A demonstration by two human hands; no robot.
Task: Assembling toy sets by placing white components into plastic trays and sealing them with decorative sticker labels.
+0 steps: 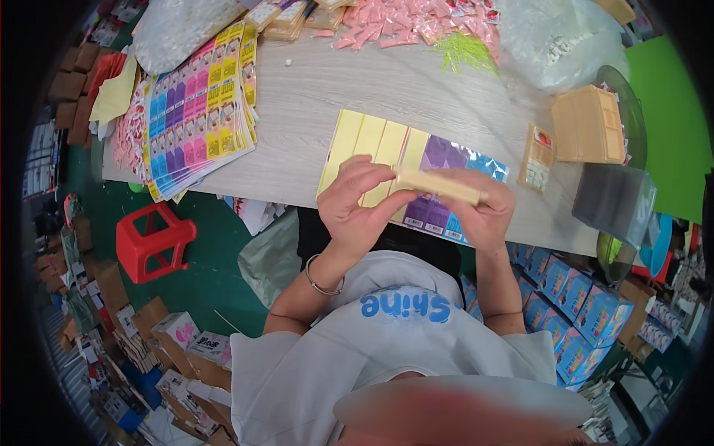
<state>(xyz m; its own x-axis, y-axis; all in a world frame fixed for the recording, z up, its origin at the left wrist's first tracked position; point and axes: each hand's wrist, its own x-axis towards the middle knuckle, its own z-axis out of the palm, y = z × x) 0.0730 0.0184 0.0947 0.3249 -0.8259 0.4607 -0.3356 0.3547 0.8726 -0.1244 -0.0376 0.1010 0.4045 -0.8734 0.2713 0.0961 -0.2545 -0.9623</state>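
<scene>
Over the near edge of the table I hold a slim beige plastic tray [439,184], seen almost edge-on, so its inside is hidden. My left hand [355,204] pinches its left end between thumb and fingers. Around its right end, my right hand [485,212] is closed. Beneath both hands lies a label sheet [364,137] with yellow, purple and blue columns; part of it is covered by my hands. To the right of it rests a small beige compartment tray [536,157] holding white pellets and a red item.
A stack of beige trays [587,123] stands at the right beside a dark grey bin [613,204]. Printed label sheets [201,104] are piled at the left. Pink sachets [409,22], green strips [465,52] and bags of white pellets [558,37] lie at the back. A red stool [152,241] stands on the floor.
</scene>
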